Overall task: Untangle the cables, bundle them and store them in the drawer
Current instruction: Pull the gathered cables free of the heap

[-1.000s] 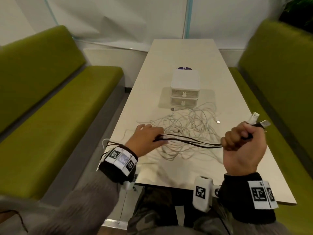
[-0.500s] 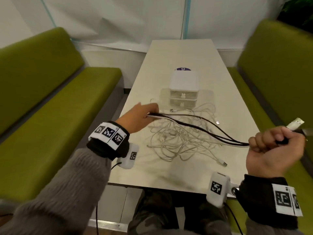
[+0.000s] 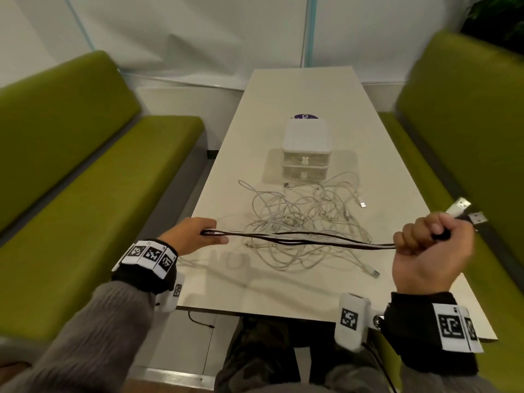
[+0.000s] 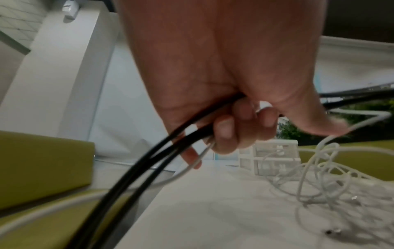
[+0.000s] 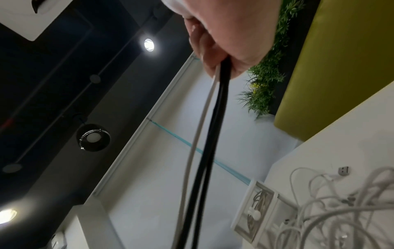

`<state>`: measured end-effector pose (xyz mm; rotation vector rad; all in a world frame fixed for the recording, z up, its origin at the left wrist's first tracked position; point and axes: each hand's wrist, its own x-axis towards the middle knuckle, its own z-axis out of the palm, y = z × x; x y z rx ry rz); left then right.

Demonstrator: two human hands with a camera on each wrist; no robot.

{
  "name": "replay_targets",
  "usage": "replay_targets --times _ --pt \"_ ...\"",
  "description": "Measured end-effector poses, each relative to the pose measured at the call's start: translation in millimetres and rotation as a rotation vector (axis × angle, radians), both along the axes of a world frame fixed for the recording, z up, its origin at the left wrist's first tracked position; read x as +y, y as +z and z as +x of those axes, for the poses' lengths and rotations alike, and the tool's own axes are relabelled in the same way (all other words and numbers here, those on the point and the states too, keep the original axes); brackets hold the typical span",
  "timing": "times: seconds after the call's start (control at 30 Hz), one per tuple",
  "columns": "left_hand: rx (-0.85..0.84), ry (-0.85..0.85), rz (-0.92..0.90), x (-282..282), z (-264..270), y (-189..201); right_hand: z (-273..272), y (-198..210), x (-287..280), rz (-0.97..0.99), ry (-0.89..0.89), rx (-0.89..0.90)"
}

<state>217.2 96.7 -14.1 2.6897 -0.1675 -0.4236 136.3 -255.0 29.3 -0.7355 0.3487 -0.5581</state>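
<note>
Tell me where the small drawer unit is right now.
In the head view the white drawer unit stands mid-table, just beyond the tangled white cables, both drawers closed.

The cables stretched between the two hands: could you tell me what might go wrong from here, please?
1. The held cables hang just above the white tangle and may snag a loop and drag it.
2. Their tails drop off the table edge below the left hand and could catch there.
3. The right hand has its grip near the plugs, so hard pulling could strain them.
</note>
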Motion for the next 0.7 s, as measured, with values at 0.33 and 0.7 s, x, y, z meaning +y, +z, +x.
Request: replay_targets --times 0.33,0.7 --pt "-0.269 -0.222 -0.353 -69 -21 51 9 -12 40 0.051 0.248 0.033" --pt "-0.206 -0.570 -0.518 -200 -30 75 10 -20 74 -0.266 0.387 0.128"
